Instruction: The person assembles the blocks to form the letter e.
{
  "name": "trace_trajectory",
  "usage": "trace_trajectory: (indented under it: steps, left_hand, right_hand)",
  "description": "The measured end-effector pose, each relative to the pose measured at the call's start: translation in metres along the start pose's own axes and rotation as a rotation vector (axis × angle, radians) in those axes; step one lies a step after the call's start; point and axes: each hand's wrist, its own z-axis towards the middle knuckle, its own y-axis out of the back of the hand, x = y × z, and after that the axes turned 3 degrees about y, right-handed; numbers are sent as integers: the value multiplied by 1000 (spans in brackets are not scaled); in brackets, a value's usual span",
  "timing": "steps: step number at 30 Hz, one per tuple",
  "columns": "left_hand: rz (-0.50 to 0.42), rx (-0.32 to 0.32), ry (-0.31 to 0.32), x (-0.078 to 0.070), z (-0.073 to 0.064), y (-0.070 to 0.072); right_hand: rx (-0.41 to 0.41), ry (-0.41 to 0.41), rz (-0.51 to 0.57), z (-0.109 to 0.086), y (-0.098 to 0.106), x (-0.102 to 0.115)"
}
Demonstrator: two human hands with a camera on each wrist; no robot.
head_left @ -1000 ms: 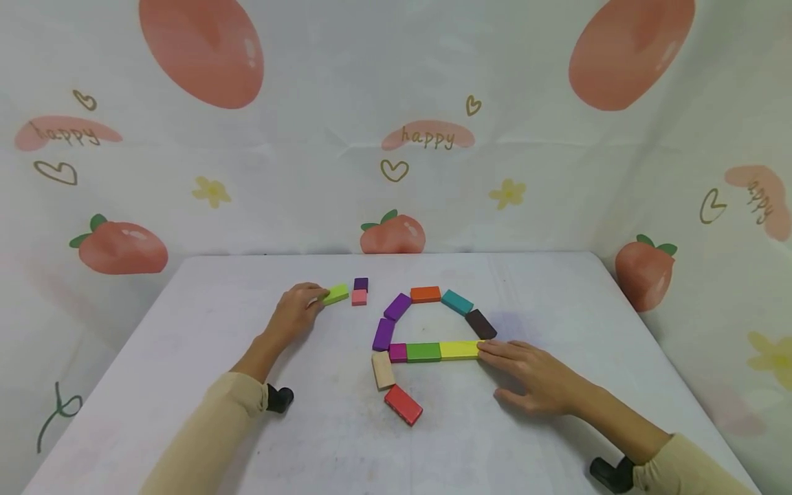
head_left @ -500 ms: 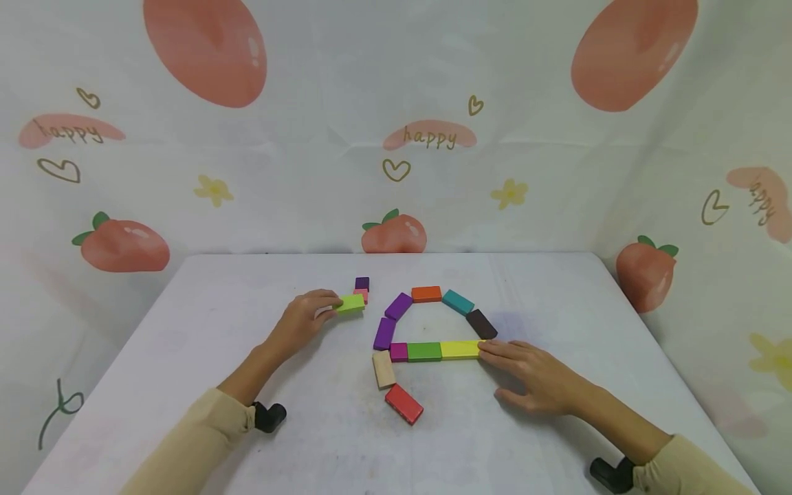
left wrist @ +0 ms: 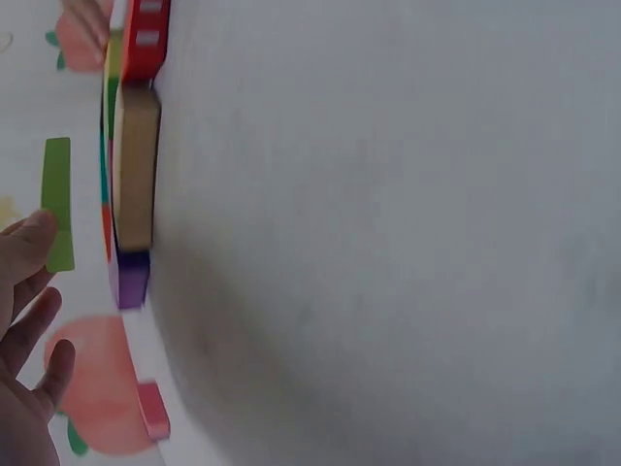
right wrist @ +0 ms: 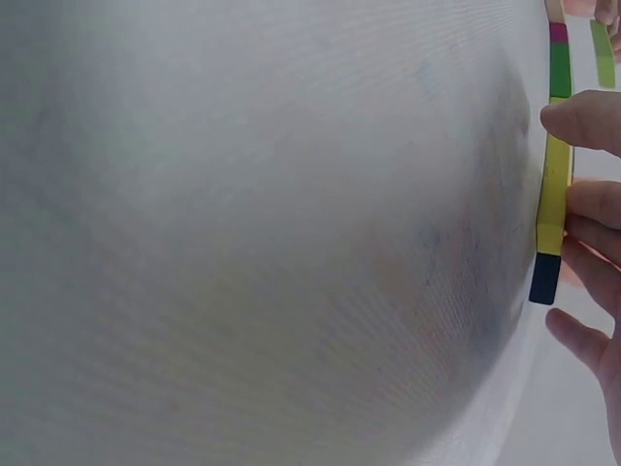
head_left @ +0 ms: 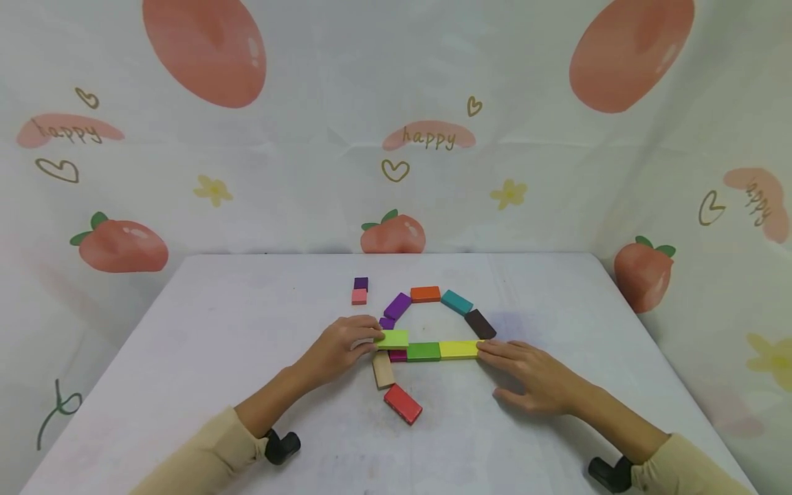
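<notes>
My left hand (head_left: 348, 347) pinches a lime green block (head_left: 394, 339) by its left end. In the left wrist view that block (left wrist: 58, 199) is raised off the table. From the head view it overlaps the magenta block (head_left: 398, 356) and part of a purple block (head_left: 386, 323). My right hand (head_left: 535, 378) rests on the table, its fingertips touching the right end of the yellow block (head_left: 458, 350). Left of the yellow one lies a green block (head_left: 423, 352), end to end with the magenta. A wooden block (head_left: 383, 371) and a red block (head_left: 403, 404) continue below.
An arc of purple (head_left: 398, 306), orange (head_left: 425, 294), teal (head_left: 456, 302) and dark brown (head_left: 480, 324) blocks curves above the row. Farther left stand small dark purple (head_left: 361, 282) and pink (head_left: 359, 297) blocks. A patterned cloth hangs behind the white table (head_left: 309, 454).
My left hand has carried the lime green block right and toward me, from beside the small pink block to over the left end of the row. The right hand has stayed in place.
</notes>
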Motion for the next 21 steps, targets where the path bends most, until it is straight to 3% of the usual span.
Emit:
trace_trajectory:
  steps: [7,14,21]
  left_hand:
    - [-38,68,-91,-26,-1,-14]
    - [-79,77,-159,-41,-3,-30]
    - [-92,164,-86,-57,-9,-41]
  right_hand:
    - [2,-9,2,0,0,0]
    - [5,-16,6,0,-1,0]
    - [22,-28,17,0,1,0]
